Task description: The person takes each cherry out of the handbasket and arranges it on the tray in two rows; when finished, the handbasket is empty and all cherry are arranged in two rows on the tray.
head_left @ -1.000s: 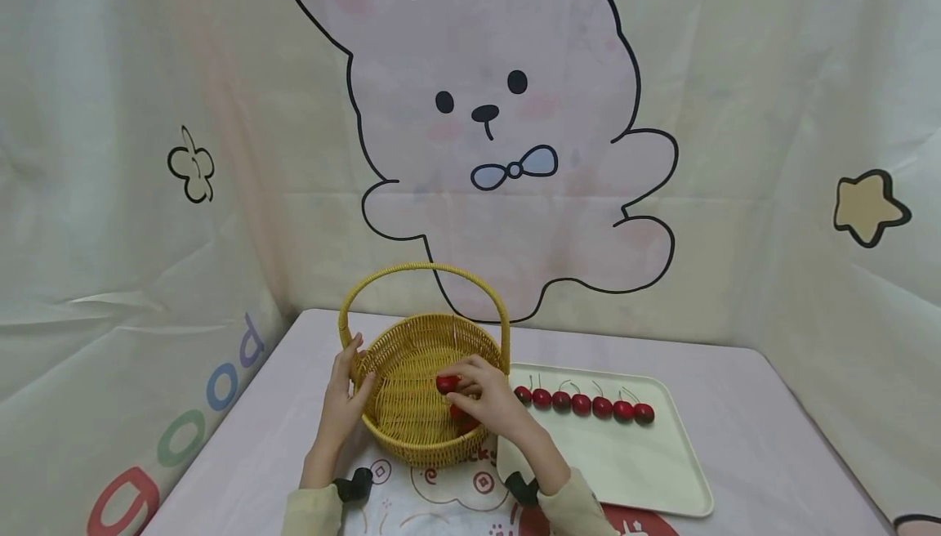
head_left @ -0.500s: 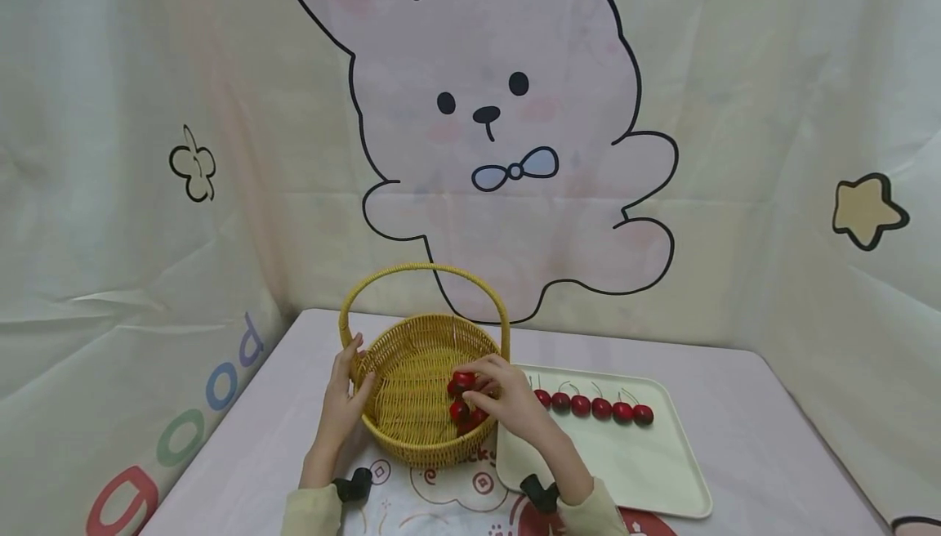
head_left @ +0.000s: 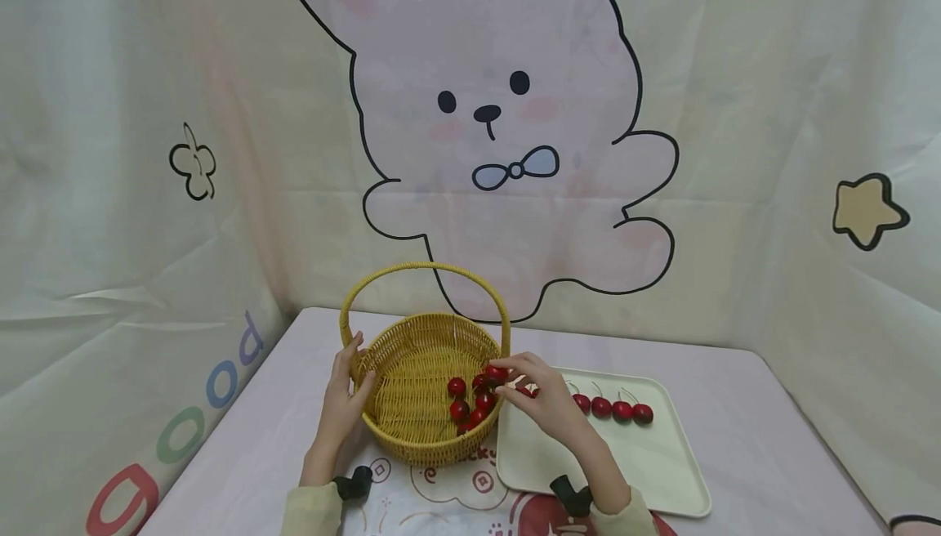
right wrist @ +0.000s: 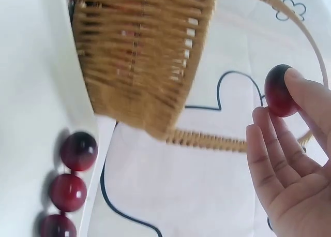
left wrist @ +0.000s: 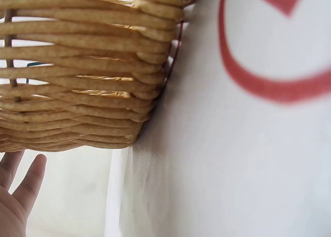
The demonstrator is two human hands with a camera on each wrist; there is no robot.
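Note:
A dark red cherry (head_left: 497, 375) is pinched between the thumb and fingers of my right hand (head_left: 546, 399), above the right rim of the yellow wicker basket (head_left: 397, 389). The right wrist view shows this cherry (right wrist: 279, 92) held up beside the basket wall. Several more cherries (head_left: 459, 411) lie in the right part of the basket. My left hand (head_left: 340, 401) rests against the basket's left side, thumb at the rim and fingers extended near the handle's foot. In the left wrist view, its fingers (left wrist: 32, 182) touch the woven wall.
A cream tray (head_left: 617, 462) stands right of the basket, with a row of stemmed cherries (head_left: 622, 412) along its far side; my right hand hides part of the row. The basket's tall arched handle (head_left: 426, 265) rises over it. A printed cloth (head_left: 367, 511) covers the table.
My right hand has moved right with the cherry, from over the basket's middle to its right rim, uncovering cherries inside and covering some on the tray. My left hand stays put.

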